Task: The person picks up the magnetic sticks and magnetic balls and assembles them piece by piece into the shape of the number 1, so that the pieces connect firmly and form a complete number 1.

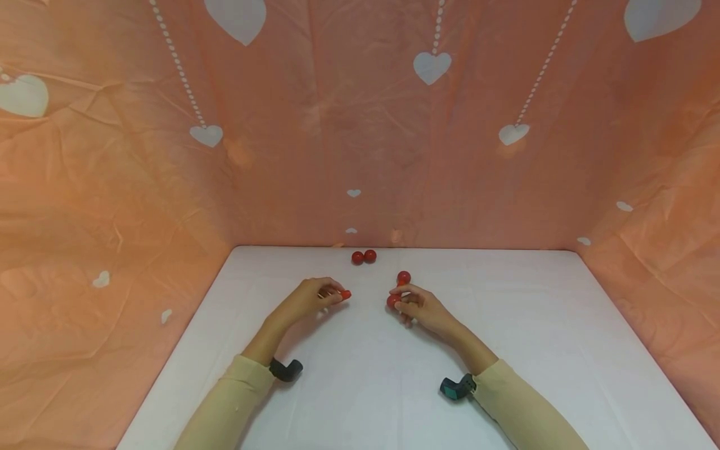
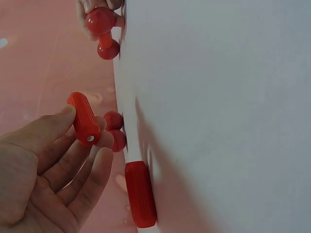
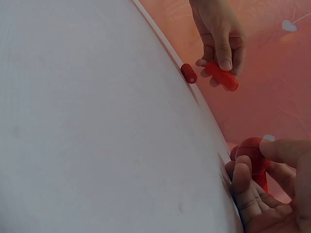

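Observation:
My left hand (image 1: 312, 297) pinches a short red ribbed cylinder (image 2: 83, 119) between thumb and fingers, above the table. A small round hole shows in the cylinder's end. A second red ribbed cylinder (image 2: 141, 194) lies on the table close by; the left hand hides it in the head view. My right hand (image 1: 424, 309) grips a glossy red ball (image 1: 393, 302), thumb on one side and fingertips on the other. An orange-red bar (image 2: 105, 40) runs from this ball to another red ball (image 1: 404, 277), a dumbbell shape.
Two more red balls (image 1: 357, 257) (image 1: 370, 255) sit side by side near the back edge of the white table (image 1: 360, 387). An orange cloth with pale hearts (image 1: 360, 150) hangs behind and at both sides. Each wrist wears a dark camera mount.

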{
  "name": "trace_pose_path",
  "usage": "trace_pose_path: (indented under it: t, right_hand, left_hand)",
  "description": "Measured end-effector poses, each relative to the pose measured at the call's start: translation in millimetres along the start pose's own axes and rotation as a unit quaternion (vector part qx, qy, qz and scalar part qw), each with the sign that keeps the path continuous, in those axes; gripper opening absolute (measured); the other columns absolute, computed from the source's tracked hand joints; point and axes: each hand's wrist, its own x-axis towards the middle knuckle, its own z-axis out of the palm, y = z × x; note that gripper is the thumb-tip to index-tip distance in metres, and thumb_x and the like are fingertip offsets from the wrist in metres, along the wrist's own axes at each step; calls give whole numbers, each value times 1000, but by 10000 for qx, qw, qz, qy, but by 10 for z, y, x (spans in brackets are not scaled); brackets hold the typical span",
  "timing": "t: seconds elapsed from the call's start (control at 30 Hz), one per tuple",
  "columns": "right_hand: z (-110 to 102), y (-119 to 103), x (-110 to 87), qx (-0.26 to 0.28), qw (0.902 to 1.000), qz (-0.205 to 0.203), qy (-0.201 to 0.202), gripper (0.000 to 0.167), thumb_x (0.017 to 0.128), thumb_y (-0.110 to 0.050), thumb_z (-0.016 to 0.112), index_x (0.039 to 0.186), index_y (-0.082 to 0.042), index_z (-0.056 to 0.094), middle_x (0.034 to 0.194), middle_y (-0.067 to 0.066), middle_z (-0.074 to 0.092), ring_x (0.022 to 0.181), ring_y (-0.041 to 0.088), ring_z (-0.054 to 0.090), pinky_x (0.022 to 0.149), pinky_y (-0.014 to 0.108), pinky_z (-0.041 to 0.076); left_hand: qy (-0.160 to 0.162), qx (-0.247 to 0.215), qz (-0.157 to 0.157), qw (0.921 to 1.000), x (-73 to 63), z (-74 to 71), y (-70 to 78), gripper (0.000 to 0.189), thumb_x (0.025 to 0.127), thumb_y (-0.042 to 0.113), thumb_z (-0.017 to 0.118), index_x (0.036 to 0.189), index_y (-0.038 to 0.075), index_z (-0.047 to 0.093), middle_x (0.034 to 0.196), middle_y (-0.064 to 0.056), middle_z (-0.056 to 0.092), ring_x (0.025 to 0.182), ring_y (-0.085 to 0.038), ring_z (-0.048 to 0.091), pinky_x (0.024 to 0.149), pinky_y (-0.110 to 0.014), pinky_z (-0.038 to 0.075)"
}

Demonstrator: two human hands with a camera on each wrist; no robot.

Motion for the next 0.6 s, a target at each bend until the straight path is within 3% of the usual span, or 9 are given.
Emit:
trace_pose_path:
  t: [0.2, 0.6]
  right_hand:
    - [-6, -3, 4, 52, 10000, 44, -10, 37, 108, -12, 65, 143, -1, 60, 94, 19, 68, 78, 23, 64, 70, 27, 58]
    - [-20, -28, -1, 72, 9999, 109, -17, 38, 107, -13, 66, 144, -1, 60, 97, 19, 68, 78, 23, 64, 70, 26, 58]
  left_hand:
    - [-58, 134, 133, 9998, 22, 60, -16, 27, 102, 21, 77, 127, 10, 76, 109, 0, 76, 102, -19, 70, 90, -38, 59]
    - [-162, 55, 65, 9998, -9, 139, 93, 27, 101, 13, 76, 128, 10, 75, 118, -3, 75, 107, -22, 69, 96, -43, 59]
